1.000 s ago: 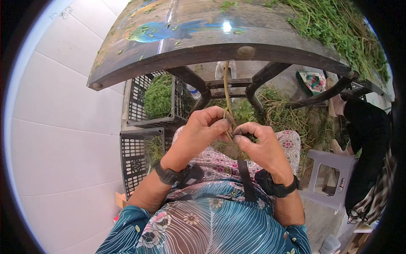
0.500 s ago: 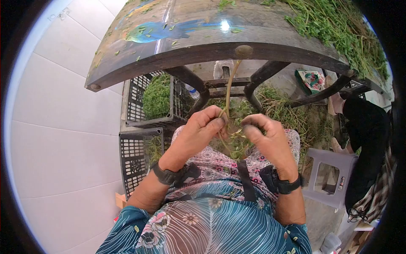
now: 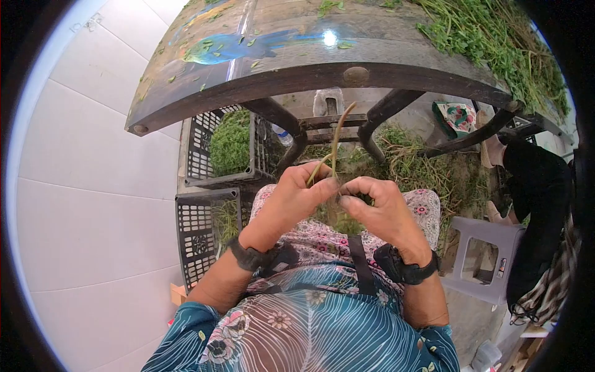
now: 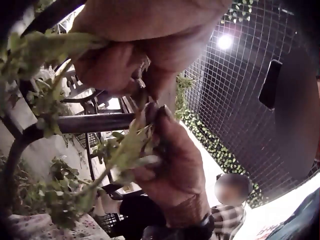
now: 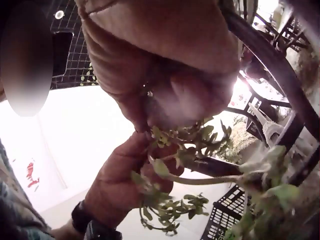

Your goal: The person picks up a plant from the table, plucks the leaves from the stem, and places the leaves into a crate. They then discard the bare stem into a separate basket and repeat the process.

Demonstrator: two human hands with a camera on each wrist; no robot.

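Note:
In the head view, my left hand (image 3: 300, 197) pinches a leafy plant stem (image 3: 337, 139) between thumb and fingers. The bare, brownish end of the stem sticks up toward the table edge, beside a shorter bent piece. My right hand (image 3: 381, 211) is right at the left fingertips, its thumb and forefinger pinching the same plant. Blurred green leaves hang below both hands, over the lap. The right wrist view shows small rounded leaves (image 5: 192, 145) around the fingertips, which look darkened. More leafy sprigs (image 4: 65, 200) hang near the hands in the left wrist view.
A wooden table (image 3: 297, 77) with scattered leaves and a heap of greens (image 3: 489, 49) stands ahead. Black crates (image 3: 207, 239) stand at left, one holding greens (image 3: 229, 146). Plant stems (image 3: 415, 158) litter the floor. A grey stool (image 3: 486, 260) and another person's leg (image 3: 536, 204) are at right.
My right hand drew away to the right, showing leaves between the hands, then came back to the left fingertips. The stem's upper end has dropped lower and leans right.

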